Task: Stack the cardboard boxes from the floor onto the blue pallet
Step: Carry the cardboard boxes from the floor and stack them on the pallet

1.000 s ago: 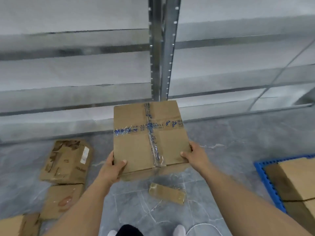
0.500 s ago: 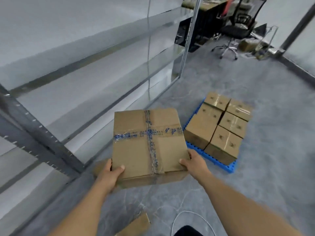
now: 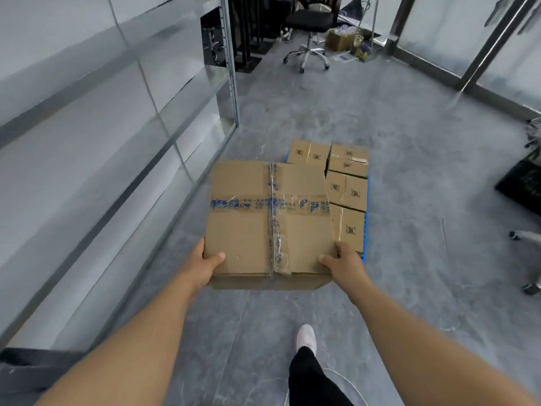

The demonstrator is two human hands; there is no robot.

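Note:
I hold a flat cardboard box, sealed with crossed clear and blue-printed tape, in front of me at waist height. My left hand grips its near left corner and my right hand grips its near right corner, thumbs on top. Beyond the box, on the floor, lies the blue pallet, only a thin strip of its right edge showing. Several taped cardboard boxes stand packed together on the pallet, partly hidden behind the box I carry.
Metal shelving runs along the left. A black office chair and clutter stand at the far end. A dark crate and chair legs sit at the right edge. My leg and white shoe are on the grey floor.
My view has swung right, away from the floor boxes by the shelving. The pallet with its boxes now lies straight ahead and closer. Both hands keep the same grip on the box.

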